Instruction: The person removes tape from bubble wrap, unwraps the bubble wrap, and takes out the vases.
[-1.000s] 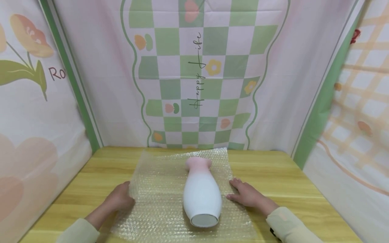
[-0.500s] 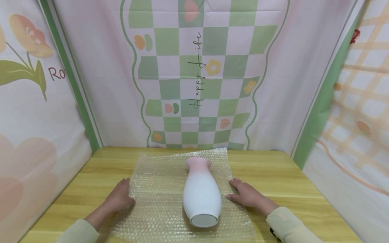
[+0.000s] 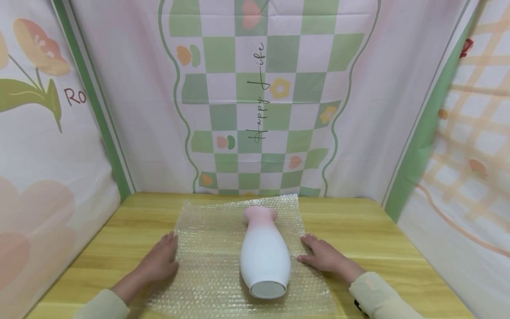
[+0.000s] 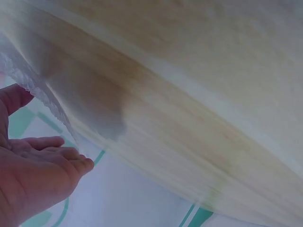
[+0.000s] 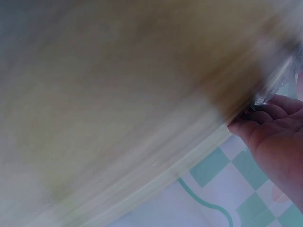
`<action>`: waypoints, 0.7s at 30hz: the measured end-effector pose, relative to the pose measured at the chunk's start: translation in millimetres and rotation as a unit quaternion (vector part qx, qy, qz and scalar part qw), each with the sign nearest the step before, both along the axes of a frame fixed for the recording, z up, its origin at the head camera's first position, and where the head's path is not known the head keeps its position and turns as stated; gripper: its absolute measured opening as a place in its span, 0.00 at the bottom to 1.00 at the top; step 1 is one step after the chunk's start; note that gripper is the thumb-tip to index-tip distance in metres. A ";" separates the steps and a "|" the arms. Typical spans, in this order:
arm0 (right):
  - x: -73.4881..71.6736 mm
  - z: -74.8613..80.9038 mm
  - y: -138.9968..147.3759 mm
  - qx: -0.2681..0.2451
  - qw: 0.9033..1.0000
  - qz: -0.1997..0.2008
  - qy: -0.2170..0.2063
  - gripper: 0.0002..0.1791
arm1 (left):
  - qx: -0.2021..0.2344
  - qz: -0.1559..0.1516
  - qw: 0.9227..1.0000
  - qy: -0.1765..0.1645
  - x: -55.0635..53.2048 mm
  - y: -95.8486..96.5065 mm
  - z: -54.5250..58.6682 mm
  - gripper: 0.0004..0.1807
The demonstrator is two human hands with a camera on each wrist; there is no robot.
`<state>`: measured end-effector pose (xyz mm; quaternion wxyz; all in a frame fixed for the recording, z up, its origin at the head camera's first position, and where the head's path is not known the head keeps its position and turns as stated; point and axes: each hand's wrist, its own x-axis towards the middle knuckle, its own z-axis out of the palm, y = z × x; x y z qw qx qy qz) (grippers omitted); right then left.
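A vase (image 3: 264, 254), white with a pink neck, lies on its side on a sheet of bubble wrap (image 3: 209, 259). Its round base faces me and its flared mouth points to the back. At the sheet's left edge my left hand (image 3: 159, 259) touches the wrap with fingers nearly straight; the left wrist view shows the thumb apart from those fingers (image 4: 71, 158). My right hand (image 3: 323, 254) rests on the opposite edge, fingers extended and thumb spread toward the vase. In the right wrist view, the right hand's fingertips (image 5: 258, 118) meet the crinkled edge of the wrap.
Under everything is a wood-grain table (image 3: 358, 221). Behind it hangs a printed curtain (image 3: 255, 110) with green checks, and patterned cloth panels (image 3: 470, 146) close in both sides. Light sleeves cover my forearms.
My left hand has shifted slightly forward and its fingers have straightened along the wrap's edge. The far left corner of the sheet has moved a little. The right hand and vase stay put.
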<state>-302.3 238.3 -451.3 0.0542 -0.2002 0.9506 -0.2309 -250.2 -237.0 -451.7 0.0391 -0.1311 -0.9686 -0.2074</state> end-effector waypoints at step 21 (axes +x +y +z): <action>-0.4 0.7 0.2 0.003 1.000 0.006 0.006 0.41 | -0.021 -0.051 0.997 -0.048 5.1 -5.5 -6.3 0.32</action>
